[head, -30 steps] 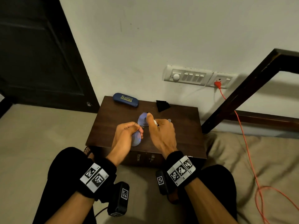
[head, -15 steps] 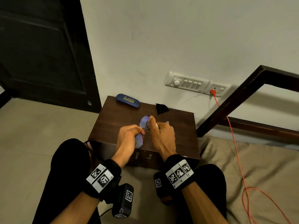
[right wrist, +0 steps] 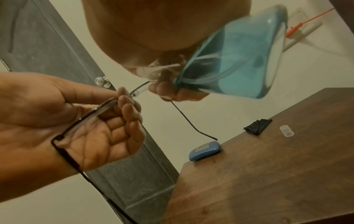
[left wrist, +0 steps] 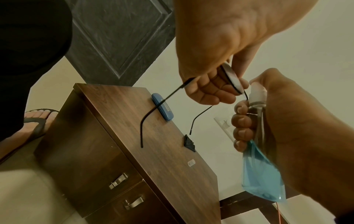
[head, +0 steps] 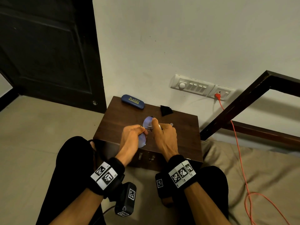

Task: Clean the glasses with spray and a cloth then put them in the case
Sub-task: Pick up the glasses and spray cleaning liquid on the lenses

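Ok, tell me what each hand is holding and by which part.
Left hand holds the glasses by one lens. Right hand grips the spray bottle round its upper body, below the nozzle.

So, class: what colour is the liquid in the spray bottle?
Blue-green, in a clear spray bottle held by the right hand. The right wrist view shows it best.

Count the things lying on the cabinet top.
3: the case at the far left corner, the cloth at the far edge near the middle, the clear cap right of the cloth. The hands may hide more.
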